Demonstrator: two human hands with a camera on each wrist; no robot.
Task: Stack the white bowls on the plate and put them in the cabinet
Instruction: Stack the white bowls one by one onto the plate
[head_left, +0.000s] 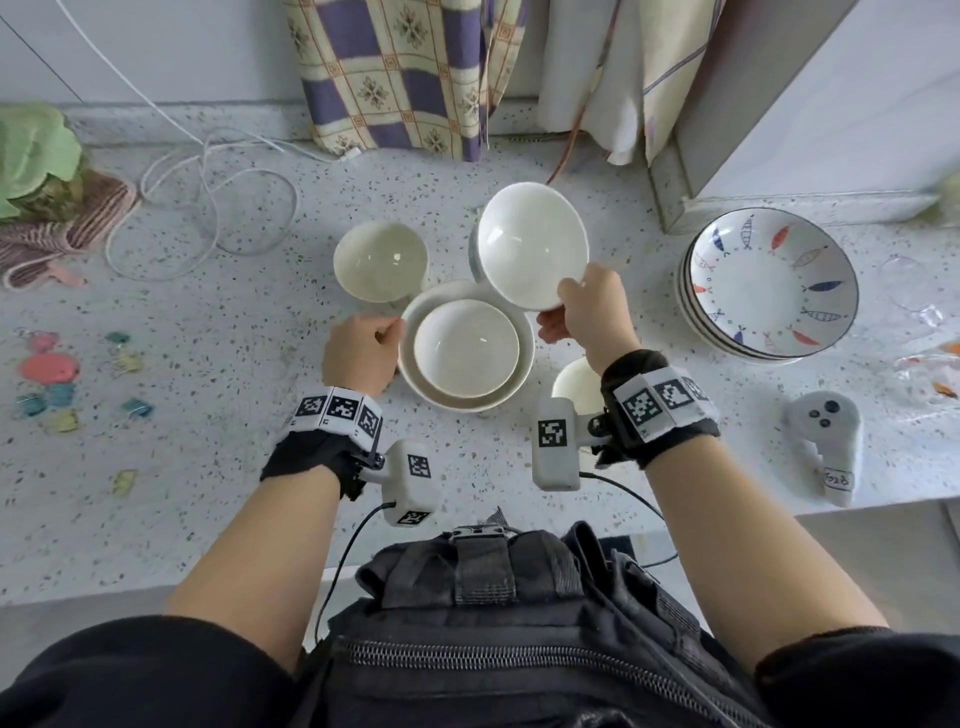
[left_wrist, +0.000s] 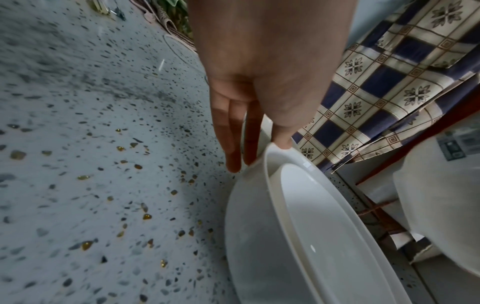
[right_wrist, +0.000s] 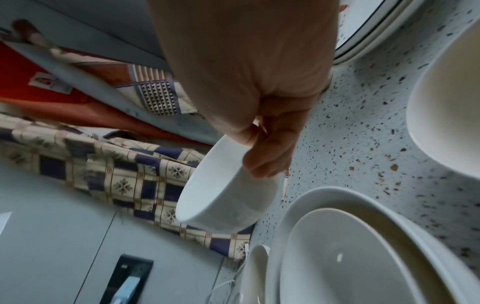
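Note:
A white plate lies on the speckled counter with one white bowl sitting in it. My left hand pinches the plate's left rim; in the left wrist view the thumb lies on the plate rim and the fingers run down its outer wall. My right hand grips a second white bowl by its near rim, lifted and tilted just beyond the plate; the right wrist view shows this bowl in the air. A third bowl stands left of it. A fourth bowl is half hidden by my right wrist.
A stack of fish-patterned plates sits at the right, below a pale cabinet. A grey controller lies near the front right edge. A looped white cable, checked cloth, knitted items and several small clips are at the back and left.

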